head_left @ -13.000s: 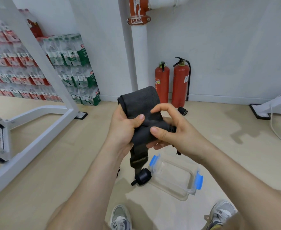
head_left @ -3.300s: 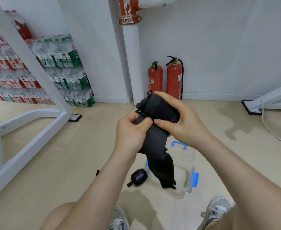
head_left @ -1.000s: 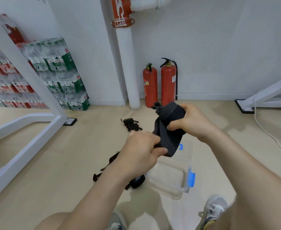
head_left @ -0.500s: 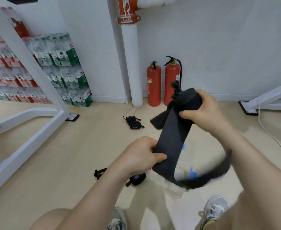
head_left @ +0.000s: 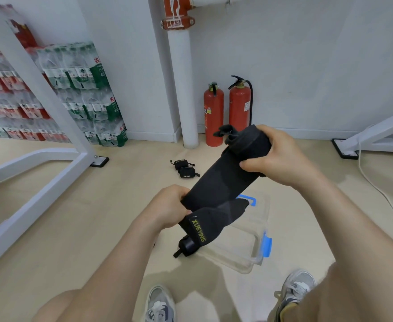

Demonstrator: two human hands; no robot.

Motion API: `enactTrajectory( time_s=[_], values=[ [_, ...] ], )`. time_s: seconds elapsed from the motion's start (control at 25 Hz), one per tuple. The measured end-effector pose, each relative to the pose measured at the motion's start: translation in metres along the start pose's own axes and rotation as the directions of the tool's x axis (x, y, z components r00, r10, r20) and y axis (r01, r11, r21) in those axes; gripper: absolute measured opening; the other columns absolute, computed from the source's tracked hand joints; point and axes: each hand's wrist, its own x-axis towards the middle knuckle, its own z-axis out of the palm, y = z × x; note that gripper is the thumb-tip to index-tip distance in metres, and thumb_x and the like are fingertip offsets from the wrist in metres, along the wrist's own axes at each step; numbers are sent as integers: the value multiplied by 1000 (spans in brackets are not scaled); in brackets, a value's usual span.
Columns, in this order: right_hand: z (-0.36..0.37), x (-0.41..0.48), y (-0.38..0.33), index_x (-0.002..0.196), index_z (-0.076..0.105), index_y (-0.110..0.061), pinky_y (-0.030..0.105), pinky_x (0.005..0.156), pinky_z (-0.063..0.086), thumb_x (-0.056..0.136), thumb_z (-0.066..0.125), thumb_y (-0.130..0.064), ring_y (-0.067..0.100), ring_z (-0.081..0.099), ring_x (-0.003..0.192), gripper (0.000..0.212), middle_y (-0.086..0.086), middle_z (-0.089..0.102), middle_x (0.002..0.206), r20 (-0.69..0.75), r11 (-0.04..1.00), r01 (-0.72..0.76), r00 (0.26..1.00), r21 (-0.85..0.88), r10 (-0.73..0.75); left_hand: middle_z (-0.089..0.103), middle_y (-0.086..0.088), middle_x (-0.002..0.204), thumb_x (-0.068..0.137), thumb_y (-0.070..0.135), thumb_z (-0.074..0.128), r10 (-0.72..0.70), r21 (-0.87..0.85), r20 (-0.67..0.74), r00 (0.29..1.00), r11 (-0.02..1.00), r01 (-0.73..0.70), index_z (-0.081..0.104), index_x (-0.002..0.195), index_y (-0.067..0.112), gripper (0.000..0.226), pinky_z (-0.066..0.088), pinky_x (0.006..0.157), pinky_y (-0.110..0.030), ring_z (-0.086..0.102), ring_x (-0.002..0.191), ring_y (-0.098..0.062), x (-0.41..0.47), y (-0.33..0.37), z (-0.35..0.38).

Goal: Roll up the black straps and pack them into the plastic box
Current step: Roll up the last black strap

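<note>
the black strap (head_left: 223, 182) hangs in the air, its long axis slanting from the left hand (head_left: 167, 208), low and near, up and away to the right hand (head_left: 276, 159). the right grip is curled round the thick rolled end; the left grip is clamped on the flat tail, whose labelled tip droops. the plastic box (head_left: 237, 247) sits open on the floor just below the tail; the roll likely has to travel down the slant toward the left hand

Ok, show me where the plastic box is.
Head view, lower centre: the plastic box sits on the floor below the held strap, a small rolled strap at its left edge.
</note>
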Motion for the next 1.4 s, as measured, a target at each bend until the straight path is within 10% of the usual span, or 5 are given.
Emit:
enactTrajectory(
  time_s=[0.4, 0.52, 0.68, 0.96, 1.4],
  values=[
    [-9, -2, -8, 99, 69, -13, 50, 78, 61, 66, 81, 0, 27, 72, 86, 37, 10, 73, 94, 131, 992, -72, 990, 103, 58, 66, 5, 105, 81, -3, 46, -148, 492, 116, 982, 867, 73, 63, 94, 37, 45, 52, 85, -31, 62, 103, -20, 1, -34, 22],
    [-10, -1, -9, 101, 69, -15, 48, 77, 61, 66, 83, -2, 27, 72, 86, 40, 10, 72, 95, 184, 994, -69, 981, 85, 53, 64, 8, 126, 85, -9, 48, 94, -51, -4, 996, 994, -94, 63, 119, 27, 51, 44, 104, -26, 56, 123, -9, -6, 5, 7],
    [-4, -3, -10, 102, 68, -12, 43, 72, 61, 67, 83, -1, 28, 71, 83, 39, 12, 71, 92, 246, 996, -42, 969, 81, 21, 70, 6, 121, 85, 38, 72, 318, -593, -52, 947, 753, -286, 59, 128, 20, 48, 53, 95, -24, 64, 115, -7, -24, 64, 3],
    [8, -5, -7, 110, 62, -20, 39, 73, 61, 63, 85, -8, 26, 71, 90, 54, 8, 69, 100, 260, 992, -75, 964, 99, 47, 72, -13, 100, 89, 49, 49, 231, -405, -221, 948, 862, -304, 63, 104, 11, 42, 52, 88, -57, 68, 95, -30, -19, 72, 18],
    [52, -11, 1, 100, 50, -16, 20, 71, 49, 75, 84, -18, 9, 60, 82, 42, -2, 62, 91, -65, 970, 233, 971, 76, -228, 66, -9, 75, 73, 83, 56, 69, -580, -295, 953, 780, -236, 64, 87, 1, 83, 48, 66, -41, 65, 72, -22, -30, 75, 9]
  ],
)
